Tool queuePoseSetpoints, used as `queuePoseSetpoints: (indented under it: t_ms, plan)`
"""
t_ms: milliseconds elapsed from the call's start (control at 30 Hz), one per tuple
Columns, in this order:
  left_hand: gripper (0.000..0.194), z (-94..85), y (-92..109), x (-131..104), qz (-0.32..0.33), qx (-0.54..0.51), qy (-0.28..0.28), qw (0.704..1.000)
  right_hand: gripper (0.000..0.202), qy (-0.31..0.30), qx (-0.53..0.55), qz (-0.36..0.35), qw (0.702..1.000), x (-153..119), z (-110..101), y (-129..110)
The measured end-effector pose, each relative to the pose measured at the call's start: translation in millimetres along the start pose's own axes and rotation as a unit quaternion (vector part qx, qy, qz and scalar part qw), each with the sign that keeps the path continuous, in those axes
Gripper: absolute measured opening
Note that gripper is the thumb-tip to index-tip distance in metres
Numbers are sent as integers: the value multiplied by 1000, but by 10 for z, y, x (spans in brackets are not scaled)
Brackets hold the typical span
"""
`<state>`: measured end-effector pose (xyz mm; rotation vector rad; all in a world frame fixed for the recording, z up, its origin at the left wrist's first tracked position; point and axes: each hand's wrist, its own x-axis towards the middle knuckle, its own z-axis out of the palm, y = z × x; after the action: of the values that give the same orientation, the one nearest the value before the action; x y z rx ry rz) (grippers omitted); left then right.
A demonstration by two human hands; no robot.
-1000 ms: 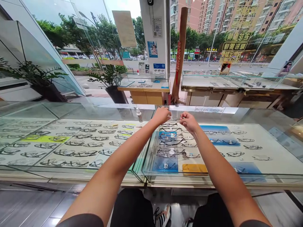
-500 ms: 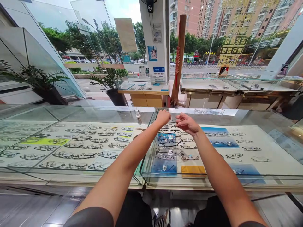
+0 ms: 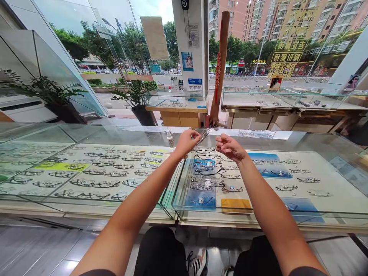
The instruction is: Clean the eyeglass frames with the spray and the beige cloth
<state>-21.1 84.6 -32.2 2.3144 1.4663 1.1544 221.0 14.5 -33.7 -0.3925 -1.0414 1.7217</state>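
Glasses (image 3: 205, 135) pinched in left hand (image 3: 187, 142); right hand (image 3: 230, 148) half-curled, contents unclear, now farther off.

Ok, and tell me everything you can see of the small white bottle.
The small white bottle looks plastic, with a narrow pale top and a printed label too small to read. It stands on the glass counter, appearing slightly tilted in this view, close beside the left hand. No hand grips it.
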Motion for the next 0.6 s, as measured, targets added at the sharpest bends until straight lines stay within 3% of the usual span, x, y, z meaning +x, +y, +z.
queuePoseSetpoints:
  t_ms: [100, 200, 600]
  plan:
    - [23, -5, -23, -187, -35, -141, 27, 989, 50, -5, -15, -3, 1000, -15, 12, -1]
    - [28, 34, -6, -309, -38, -213, 25, 976, 51, 2, -29, -1, 1000, -26, 19, -2]
    - [26, -6, 166, -384, -27, -275, 13, 961, 50, 9, -30, 5, 999, -25, 34, -8]
